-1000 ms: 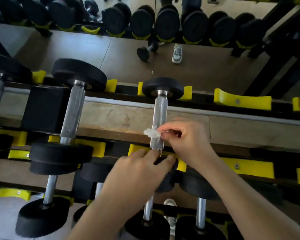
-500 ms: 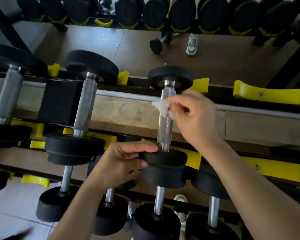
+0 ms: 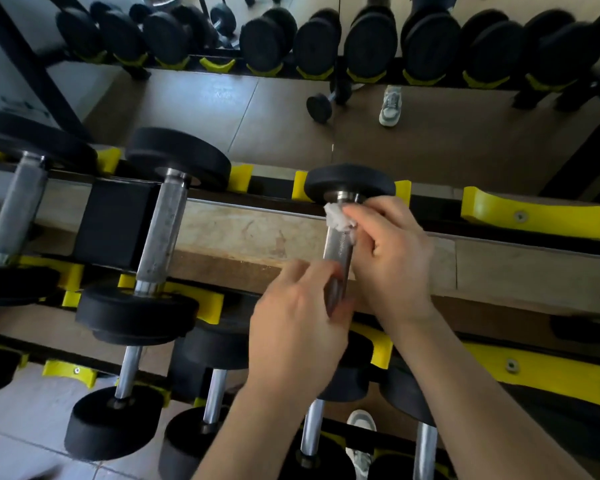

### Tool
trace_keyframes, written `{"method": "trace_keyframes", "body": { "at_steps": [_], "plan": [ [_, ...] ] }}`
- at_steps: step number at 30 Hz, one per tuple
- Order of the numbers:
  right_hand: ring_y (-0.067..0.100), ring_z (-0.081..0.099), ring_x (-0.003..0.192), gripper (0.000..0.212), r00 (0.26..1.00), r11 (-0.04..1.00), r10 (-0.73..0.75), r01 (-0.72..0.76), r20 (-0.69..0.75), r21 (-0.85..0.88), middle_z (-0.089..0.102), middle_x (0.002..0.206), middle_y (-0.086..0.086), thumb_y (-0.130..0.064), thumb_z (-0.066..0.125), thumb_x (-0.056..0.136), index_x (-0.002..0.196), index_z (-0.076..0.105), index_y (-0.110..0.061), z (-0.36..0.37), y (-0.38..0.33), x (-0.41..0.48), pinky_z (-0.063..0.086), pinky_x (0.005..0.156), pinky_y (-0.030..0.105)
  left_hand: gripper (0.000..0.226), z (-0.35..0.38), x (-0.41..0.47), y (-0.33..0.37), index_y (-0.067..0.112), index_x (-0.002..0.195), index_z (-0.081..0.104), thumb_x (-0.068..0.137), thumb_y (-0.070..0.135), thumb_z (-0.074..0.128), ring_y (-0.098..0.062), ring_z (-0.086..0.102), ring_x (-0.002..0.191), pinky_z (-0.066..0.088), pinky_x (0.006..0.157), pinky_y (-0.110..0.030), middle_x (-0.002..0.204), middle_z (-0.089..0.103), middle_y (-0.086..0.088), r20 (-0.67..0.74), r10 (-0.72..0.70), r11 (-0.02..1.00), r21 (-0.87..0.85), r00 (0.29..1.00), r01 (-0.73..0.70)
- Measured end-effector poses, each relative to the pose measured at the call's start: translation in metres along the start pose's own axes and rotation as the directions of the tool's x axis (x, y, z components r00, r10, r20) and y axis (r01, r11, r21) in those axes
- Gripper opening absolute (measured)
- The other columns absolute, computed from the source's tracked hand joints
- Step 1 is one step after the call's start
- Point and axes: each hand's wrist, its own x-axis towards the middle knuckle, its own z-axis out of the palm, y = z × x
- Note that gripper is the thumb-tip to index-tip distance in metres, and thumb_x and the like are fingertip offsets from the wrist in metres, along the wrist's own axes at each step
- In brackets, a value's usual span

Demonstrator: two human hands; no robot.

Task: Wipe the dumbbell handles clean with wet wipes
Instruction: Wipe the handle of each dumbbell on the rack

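A small dumbbell with black round heads lies on the rack's top tier, its far head (image 3: 350, 183) in a yellow cradle. Its knurled steel handle (image 3: 338, 242) runs toward me. My right hand (image 3: 392, 258) pinches a crumpled white wet wipe (image 3: 336, 218) against the handle's far end, just under the far head. My left hand (image 3: 298, 323) is curled around the near end of the handle and hides the near head.
Two bigger dumbbells (image 3: 160, 237) lie on the same tier to the left. Lower tiers hold more dumbbells (image 3: 125, 386) in yellow cradles (image 3: 534, 216). A mirror behind shows another dumbbell row (image 3: 326, 46). A shoe (image 3: 361, 424) shows on the floor below.
My right hand slid the wipe up the handle from near the middle to the far end. My left hand shifted from the near head onto the near end of the handle.
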Motion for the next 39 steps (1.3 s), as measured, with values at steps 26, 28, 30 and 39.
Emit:
{"method": "trace_keyframes", "body": {
  "at_steps": [26, 28, 30, 39],
  "plan": [
    [0.005, 0.060, 0.081, 0.013, 0.936, 0.922, 0.349, -0.351, 0.041, 0.163, 0.067, 0.090, -0.003, -0.014, 0.065, 0.089, 0.101, 0.069, -0.013, -0.003, -0.012, -0.019, 0.050, 0.071, 0.018, 0.040, 0.011, 0.010, -0.006, 0.037, 0.089, 0.065, 0.093, 0.000, 0.053, -0.009, 0.065, 0.071, 0.057, 0.064, -0.035, 0.077, 0.067, 0.009, 0.078, -0.396, 0.815, -0.430, 0.915, 0.389],
    [0.001, 0.061, 0.082, 0.016, 0.952, 0.949, 0.251, -0.278, 0.177, 0.150, 0.068, 0.091, -0.005, -0.015, 0.064, 0.087, 0.101, 0.070, -0.014, -0.019, -0.022, -0.040, 0.051, 0.074, 0.016, 0.040, 0.010, 0.010, -0.008, 0.036, 0.088, 0.066, 0.091, -0.002, 0.054, -0.005, 0.063, 0.071, 0.054, 0.062, -0.028, 0.076, 0.067, 0.011, 0.074, -0.399, 0.798, -0.463, 0.914, 0.386],
    [0.001, 0.061, 0.079, 0.015, 0.946, 0.965, 0.163, -0.212, 0.281, 0.152, 0.068, 0.088, -0.005, -0.016, 0.065, 0.084, 0.097, 0.072, -0.015, -0.030, -0.027, -0.048, 0.051, 0.072, 0.015, 0.040, 0.010, 0.011, -0.008, 0.036, 0.087, 0.066, 0.089, -0.002, 0.056, -0.001, 0.063, 0.074, 0.052, 0.063, -0.021, 0.079, 0.068, 0.016, 0.073, -0.394, 0.789, -0.485, 0.916, 0.378],
    [0.004, 0.057, 0.076, 0.013, 0.843, 0.979, 0.116, -0.187, 0.525, 0.084, 0.062, 0.084, -0.010, -0.008, 0.068, 0.084, 0.089, 0.073, -0.019, -0.038, -0.033, -0.039, 0.049, 0.067, 0.020, 0.034, 0.002, 0.001, -0.008, 0.033, 0.090, 0.064, 0.086, -0.001, 0.065, -0.008, 0.063, 0.076, 0.051, 0.066, -0.019, 0.080, 0.064, 0.009, -0.075, -0.310, 0.811, -0.541, 0.948, 0.222]
  ]
}}
